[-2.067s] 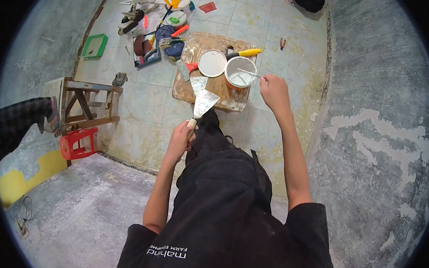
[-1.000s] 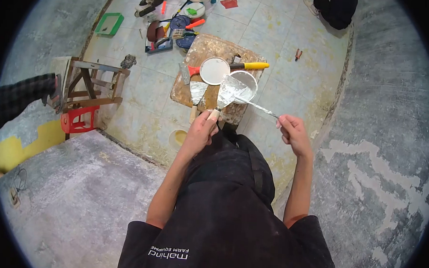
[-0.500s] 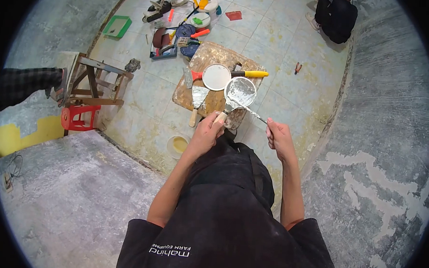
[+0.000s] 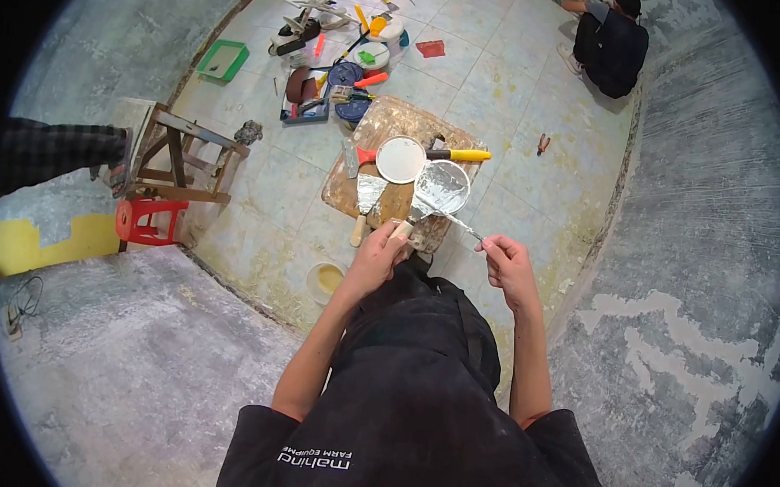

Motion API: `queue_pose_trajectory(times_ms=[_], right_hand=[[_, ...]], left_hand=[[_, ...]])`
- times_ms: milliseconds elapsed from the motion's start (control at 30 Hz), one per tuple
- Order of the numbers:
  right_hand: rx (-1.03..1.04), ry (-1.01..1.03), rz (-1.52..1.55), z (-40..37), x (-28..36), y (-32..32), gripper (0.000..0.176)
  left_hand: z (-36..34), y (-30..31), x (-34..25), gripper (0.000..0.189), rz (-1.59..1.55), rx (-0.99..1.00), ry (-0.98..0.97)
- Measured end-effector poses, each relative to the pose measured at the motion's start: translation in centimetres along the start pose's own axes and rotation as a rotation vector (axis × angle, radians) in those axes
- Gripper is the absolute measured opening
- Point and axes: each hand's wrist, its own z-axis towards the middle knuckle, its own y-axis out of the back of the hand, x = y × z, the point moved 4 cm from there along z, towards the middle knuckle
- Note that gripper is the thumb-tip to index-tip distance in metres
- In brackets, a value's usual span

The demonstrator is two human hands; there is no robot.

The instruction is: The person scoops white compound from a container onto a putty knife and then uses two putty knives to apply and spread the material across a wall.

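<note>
My left hand (image 4: 375,258) is closed around the light wooden handle of a putty knife (image 4: 402,230), whose blade points up beside a white tub. In my right hand (image 4: 511,268) is a thin stick (image 4: 460,223), smeared with white paste and reaching left to the blade. The tub (image 4: 443,188) has white paste inside and stands on a stained wooden board (image 4: 344,186). Beside it lie a white round lid (image 4: 401,160), a second putty knife (image 4: 369,194), a red-handled scraper (image 4: 365,156) and a tool with a yellow grip (image 4: 470,155).
A bowl (image 4: 324,281) sits left of my legs. Beyond the board are a tool tray (image 4: 305,111), a green tray (image 4: 223,60) and pliers (image 4: 543,144). At left, a person's sleeve (image 4: 63,153) shows by a wooden stand (image 4: 182,152) and red stool (image 4: 150,222). Another person (image 4: 611,49) crouches at upper right.
The view has shifted slightly, so the floor items appear a little lower and to the right. Both hands keep their holds. The crouching person's head and arm now show more.
</note>
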Motion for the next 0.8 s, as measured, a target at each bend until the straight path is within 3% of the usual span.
queue_pose_trajectory(times_ms=[133, 233, 333, 433, 633, 733, 800], right_hand=[[-0.257, 0.385, -0.442, 0.0, 1.2, 0.1, 0.014], [-0.338, 0.483, -0.506, -1.0, 3.0, -0.7, 0.015], [-0.353, 0.510, -0.612, -0.9, 3.1, -0.7, 0.018], [-0.304, 0.449, -0.502, -0.4, 2.7, -0.3, 0.023], [-0.208, 0.132, -0.454, 0.6, 0.9, 1.3, 0.029], [-0.280, 0.437, -0.650, 0.2, 2.8, -0.1, 0.027], [-0.285, 0.445, -0.587, 0.0, 3.1, -0.9, 0.026]], left_hand=[[-0.1, 0.2, 0.2, 0.022, -0.033, 0.018, -0.005], [-0.2, 0.2, 0.4, 0.022, -0.057, 0.022, -0.002], [-0.2, 0.3, 0.7, 0.023, -0.058, 0.022, -0.005], [-0.3, 0.3, 0.5, 0.023, -0.034, 0.038, -0.017], [-0.5, 0.3, 0.4, 0.027, -0.017, 0.076, -0.006], [-0.4, 0.5, 0.8, 0.024, -0.038, 0.077, 0.001], [-0.4, 0.6, 0.9, 0.024, -0.040, 0.070, 0.005]])
